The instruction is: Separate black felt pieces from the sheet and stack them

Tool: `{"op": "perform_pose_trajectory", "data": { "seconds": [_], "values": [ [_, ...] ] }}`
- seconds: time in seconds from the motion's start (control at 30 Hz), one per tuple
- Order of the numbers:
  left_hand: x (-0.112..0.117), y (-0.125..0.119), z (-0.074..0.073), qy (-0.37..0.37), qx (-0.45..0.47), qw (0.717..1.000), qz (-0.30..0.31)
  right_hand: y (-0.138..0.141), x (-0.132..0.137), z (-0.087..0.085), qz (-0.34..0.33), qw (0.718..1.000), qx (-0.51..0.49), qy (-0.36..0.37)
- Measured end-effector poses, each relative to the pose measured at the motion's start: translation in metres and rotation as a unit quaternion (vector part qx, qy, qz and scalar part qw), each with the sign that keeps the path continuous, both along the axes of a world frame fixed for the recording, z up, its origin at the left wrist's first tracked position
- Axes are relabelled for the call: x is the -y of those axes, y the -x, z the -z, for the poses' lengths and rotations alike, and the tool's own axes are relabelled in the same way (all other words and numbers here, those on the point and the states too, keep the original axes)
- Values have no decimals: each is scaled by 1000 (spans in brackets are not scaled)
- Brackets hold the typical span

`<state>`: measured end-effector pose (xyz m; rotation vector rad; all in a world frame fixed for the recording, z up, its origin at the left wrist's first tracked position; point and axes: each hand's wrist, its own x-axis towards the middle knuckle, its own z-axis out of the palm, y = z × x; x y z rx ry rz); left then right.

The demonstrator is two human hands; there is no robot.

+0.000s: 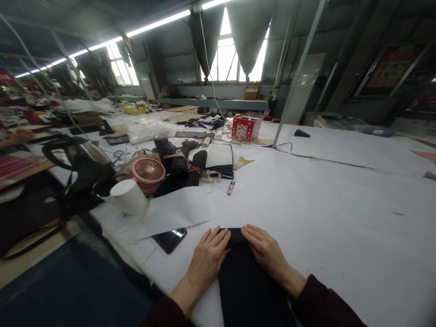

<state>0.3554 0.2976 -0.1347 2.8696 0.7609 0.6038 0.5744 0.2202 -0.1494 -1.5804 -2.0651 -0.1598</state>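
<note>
A long piece of black fabric (250,286) lies on the white-covered table (340,227) and runs down toward me. Its far end looks folded over into a narrow band. At the left corner of that band, my left hand (209,254) has its fingers over the edge and its thumb on the cloth. My right hand (267,252) grips the right corner in much the same way, its thumb partly hidden. Left of my left hand, a dark phone (170,239) lies partly under a sheet of white paper (180,206).
Small pink thread snips (230,187) lie beyond the fabric. To the left stand a white roll (128,196), a pink fan (148,172) and a kettle (81,159). Farther back are a red patterned box (245,128) and an upright pole (299,72). Another person's arm (17,137) shows at far left.
</note>
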Motion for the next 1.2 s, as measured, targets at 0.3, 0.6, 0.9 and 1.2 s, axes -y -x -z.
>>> {"op": "perform_pose_trajectory", "data": {
  "seconds": [0.3, 0.6, 0.9, 1.2],
  "values": [
    [-10, 6, 2, -51, -44, 997, 29, -14, 14, -16, -17, 994, 81, 76],
    [-17, 10, 5, -39, -22, 998, 49, -18, 20, -2, 83, 990, 58, 99],
    [-15, 8, -7, 22, -61, 998, 3, -18, 24, -11, 148, 975, 16, 167],
    [-32, -53, -70, 150, -175, 973, -19, 10, 122, 4, 240, 960, -23, 143]
  ]
}}
